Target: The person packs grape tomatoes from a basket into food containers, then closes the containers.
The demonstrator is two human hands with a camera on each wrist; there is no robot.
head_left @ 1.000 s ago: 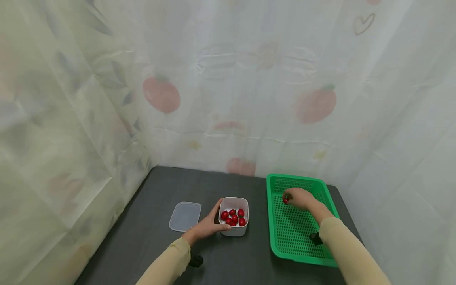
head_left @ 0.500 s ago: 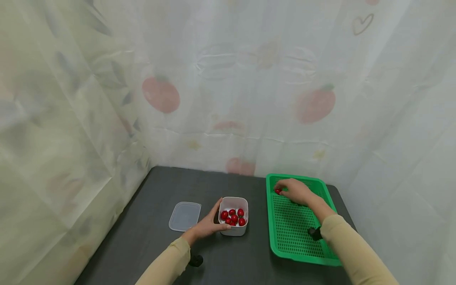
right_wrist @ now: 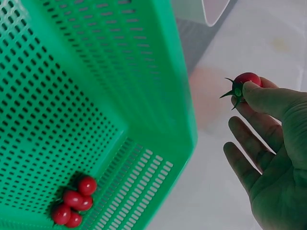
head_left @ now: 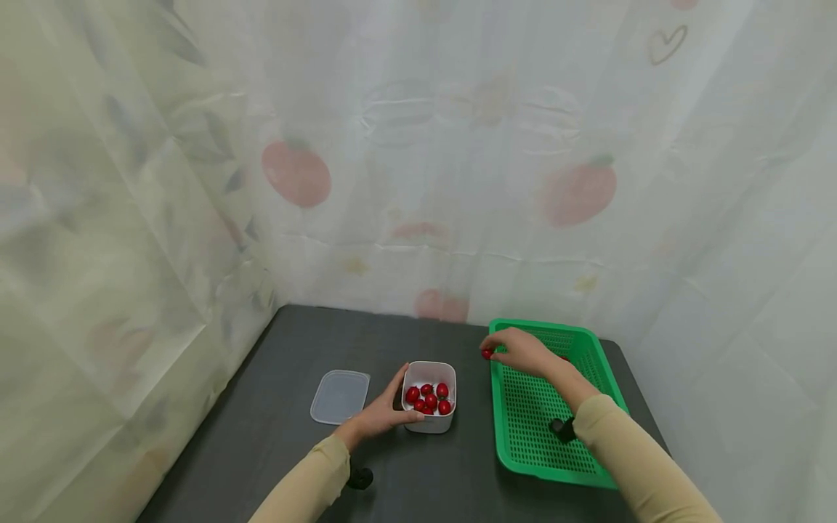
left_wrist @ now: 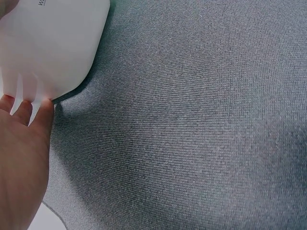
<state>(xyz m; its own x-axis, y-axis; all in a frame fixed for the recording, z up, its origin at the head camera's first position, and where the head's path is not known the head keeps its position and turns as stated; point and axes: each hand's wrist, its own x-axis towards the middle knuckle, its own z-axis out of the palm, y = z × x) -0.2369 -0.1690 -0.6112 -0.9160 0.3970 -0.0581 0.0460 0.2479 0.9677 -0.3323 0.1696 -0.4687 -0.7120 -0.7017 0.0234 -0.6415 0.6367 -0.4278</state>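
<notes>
My left hand (head_left: 378, 418) grips a white square plastic container (head_left: 429, 426) by its left side, thumb at the front wall. Several cherry tomatoes (head_left: 431, 401) lie on the container's floor. In the left wrist view, three fingertips (left_wrist: 24, 109) touch the container's pale wall (left_wrist: 53, 43). Between thumb and forefinger, my right hand (head_left: 525, 354) pinches a red cherry tomato (right_wrist: 249, 79) with a green stem cap, its other fingers spread. That hand is above the left rim of the green basket (head_left: 499, 414). More cherry tomatoes (right_wrist: 73, 199) sit clustered in one basket corner, mostly hidden by the hand in the head view.
A translucent lid (head_left: 340, 397) lies flat on the dark grey table (head_left: 366, 338), left of the container. Printed curtains (head_left: 425, 181) hang behind the table and at both sides. The basket's raised walls stand between its inside and the container.
My right hand has lifted the cherry tomato from inside the basket and moved left, to above the basket's left rim. The left hand and container have stayed in place.
</notes>
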